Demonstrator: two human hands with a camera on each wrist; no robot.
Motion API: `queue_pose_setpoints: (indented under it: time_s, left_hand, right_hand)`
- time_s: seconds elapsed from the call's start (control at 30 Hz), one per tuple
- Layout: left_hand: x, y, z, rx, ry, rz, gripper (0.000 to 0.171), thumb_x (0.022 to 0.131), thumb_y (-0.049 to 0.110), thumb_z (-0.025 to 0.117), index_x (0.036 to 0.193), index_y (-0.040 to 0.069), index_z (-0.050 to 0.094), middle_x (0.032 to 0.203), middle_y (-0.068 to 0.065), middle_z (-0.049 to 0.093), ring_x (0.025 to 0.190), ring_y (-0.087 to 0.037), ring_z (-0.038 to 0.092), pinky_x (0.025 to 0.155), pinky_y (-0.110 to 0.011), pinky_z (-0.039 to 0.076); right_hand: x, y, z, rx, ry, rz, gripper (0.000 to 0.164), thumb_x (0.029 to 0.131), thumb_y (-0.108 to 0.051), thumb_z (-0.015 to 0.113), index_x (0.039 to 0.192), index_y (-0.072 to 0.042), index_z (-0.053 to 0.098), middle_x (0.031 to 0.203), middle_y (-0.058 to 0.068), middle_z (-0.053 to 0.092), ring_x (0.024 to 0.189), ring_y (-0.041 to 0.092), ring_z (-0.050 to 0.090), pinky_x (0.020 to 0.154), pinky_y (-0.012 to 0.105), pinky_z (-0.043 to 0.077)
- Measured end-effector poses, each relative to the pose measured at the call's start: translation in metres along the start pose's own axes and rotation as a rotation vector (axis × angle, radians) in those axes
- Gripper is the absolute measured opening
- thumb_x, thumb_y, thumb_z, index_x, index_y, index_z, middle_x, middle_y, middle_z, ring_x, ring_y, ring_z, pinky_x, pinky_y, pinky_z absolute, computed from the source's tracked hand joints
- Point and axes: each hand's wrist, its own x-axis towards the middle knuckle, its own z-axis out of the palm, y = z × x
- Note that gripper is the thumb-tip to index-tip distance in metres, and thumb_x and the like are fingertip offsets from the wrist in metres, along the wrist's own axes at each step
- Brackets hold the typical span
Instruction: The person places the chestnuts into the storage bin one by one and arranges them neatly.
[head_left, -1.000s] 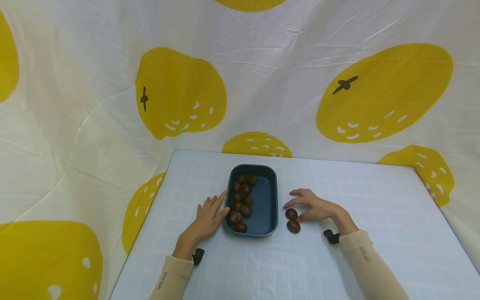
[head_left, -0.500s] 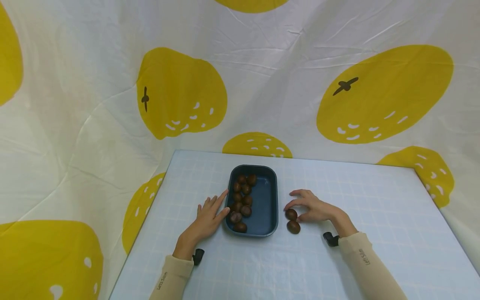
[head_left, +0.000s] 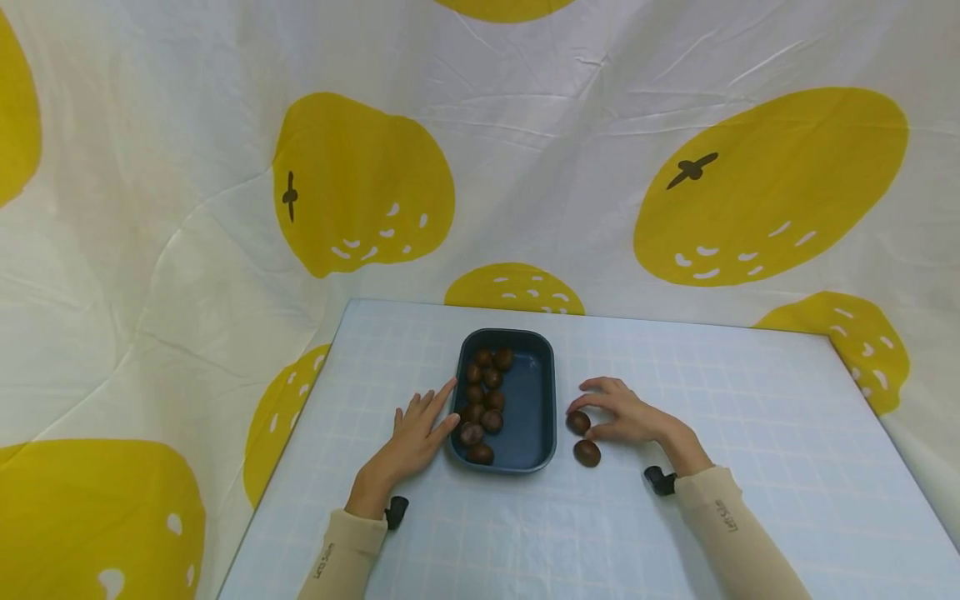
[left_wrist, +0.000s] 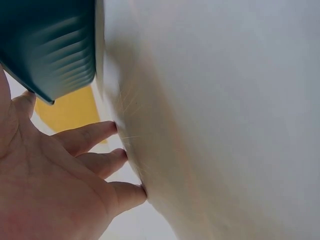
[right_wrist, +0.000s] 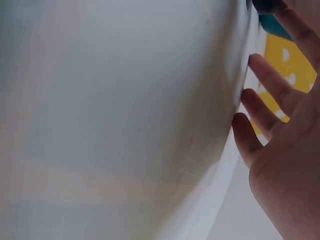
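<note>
A dark blue rectangular tray (head_left: 529, 417) stands on the table, with several brown chestnuts (head_left: 492, 400) along its left half. My left hand (head_left: 411, 437) lies beside the tray with fingers spread, index fingertip and thumb at its left rim. The left wrist view shows its other fingertips on the tabletop beside the tray wall (left_wrist: 60, 45). To the right of the tray, my right hand (head_left: 626, 415) pinches a chestnut (head_left: 578, 422) between thumb and index finger, its other fingers extended. A second loose chestnut (head_left: 587, 453) lies just nearer me, apart from the pinched one.
A pale blue checked cover lies over the table (head_left: 750, 433). Behind and to the sides hangs a white cloth (head_left: 540, 183) with large yellow fruit prints. Small black wrist cameras sit under both wrists.
My right thumb and index finger have closed round the farther chestnut and shifted it slightly left and away, separating it from the other. The left hand and tray have stayed still.
</note>
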Motion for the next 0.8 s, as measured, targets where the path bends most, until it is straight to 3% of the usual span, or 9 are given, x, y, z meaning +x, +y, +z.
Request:
queue_pose_setpoints:
  time_s: [0.33, 0.63, 0.8]
  left_hand:
    - [0.001, 0.000, 0.001, 0.006, 0.002, -0.001, 0.061, 0.106, 0.053, 0.039, 0.160, 0.041, 0.015, 0.160, -0.023, 0.025, 0.147, -0.049, 0.008, 0.108, -0.073, -0.003]
    - [0.001, 0.000, 0.000, 0.003, 0.003, -0.003, 0.061, 0.106, 0.053, 0.039, 0.160, 0.040, 0.016, 0.160, -0.024, 0.025, 0.147, -0.049, 0.008, 0.108, -0.073, -0.003]
    - [0.001, -0.001, 0.000, 0.005, -0.001, -0.006, 0.061, 0.106, 0.054, 0.039, 0.161, 0.040, 0.016, 0.160, -0.024, 0.025, 0.147, -0.049, 0.008, 0.108, -0.073, -0.003]
  right_hand:
    - [0.006, -0.018, -0.016, 0.088, 0.005, 0.013, 0.040, 0.087, -0.017, 0.080, 0.125, -0.022, 0.068, 0.127, 0.001, 0.058, 0.120, 0.025, 0.046, 0.100, 0.055, 0.037]
    - [0.018, -0.043, -0.042, 0.109, 0.043, -0.072, 0.042, 0.088, -0.019, 0.080, 0.128, -0.018, 0.067, 0.128, -0.001, 0.060, 0.120, 0.022, 0.050, 0.100, 0.044, 0.042]
    - [0.028, -0.052, -0.049, 0.130, 0.033, -0.084, 0.043, 0.089, -0.020, 0.079, 0.130, -0.019, 0.065, 0.128, -0.007, 0.060, 0.120, 0.022, 0.052, 0.100, 0.047, 0.043]
